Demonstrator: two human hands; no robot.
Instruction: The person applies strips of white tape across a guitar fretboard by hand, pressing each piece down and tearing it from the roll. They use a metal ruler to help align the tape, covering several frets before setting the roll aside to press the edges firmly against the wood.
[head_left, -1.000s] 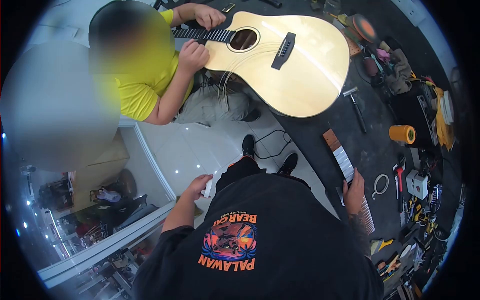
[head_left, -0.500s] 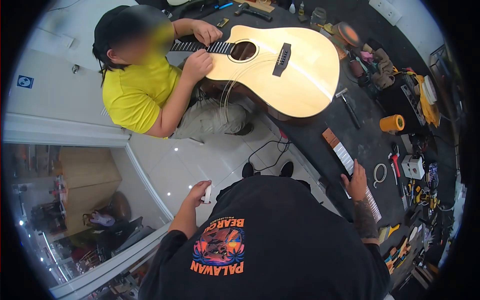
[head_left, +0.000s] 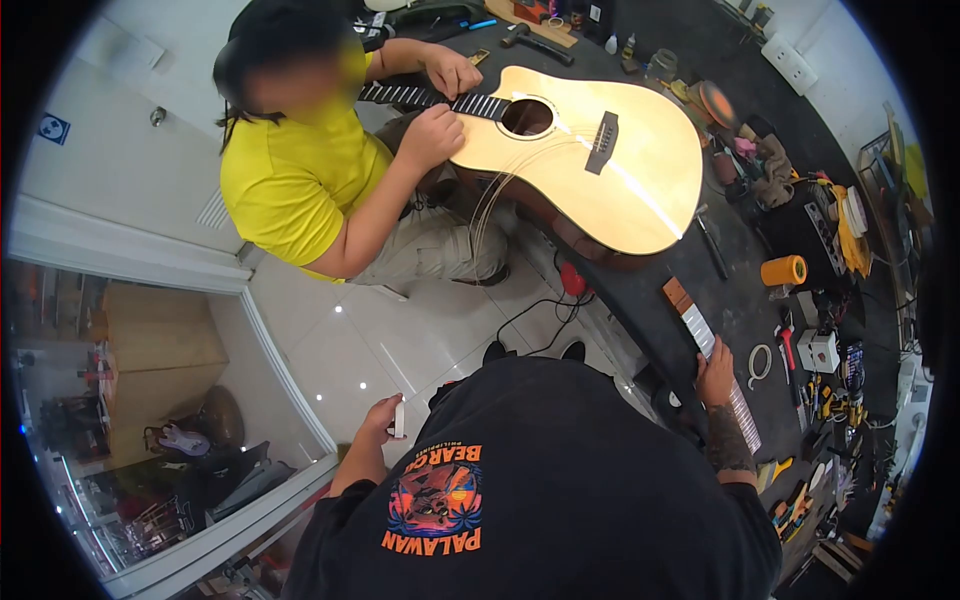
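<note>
Right hand (head_left: 716,375): laid over the long, narrow, cross-lined strip (head_left: 697,326), brown at its far end and shiny silver-white next to that, which lies at a slant on the black worktop (head_left: 745,310). Your fingers reach across it, lightly bent; whether they grip or merely rest, can't tell.

Left hand (head_left: 378,420): out beside you, over the pale tiled floor (head_left: 345,375), thumb and fingers pinching a small, flat white piece (head_left: 400,418).

Step in hand, as I judge it: you are steadying or feeling along the strip, the white piece held apart from it. Any further move there would call for even, light pressure and a strip that doesn't skid. The thin off-white ring (head_left: 769,364) lies just beside it, to your right.

Ahead, a person in a bright yellow T-shirt (head_left: 295,195) has both hands at the dark neck of the pale-topped acoustic guitar (head_left: 620,200); loose strings trail off its edge.

Hard to make out: the strip's middle, under your hand; what the white piece is, since your fingers cover part; both shoes, mostly cut off by your black shirt (head_left: 580,470); the small tools at far right, crowded and dim.
</note>
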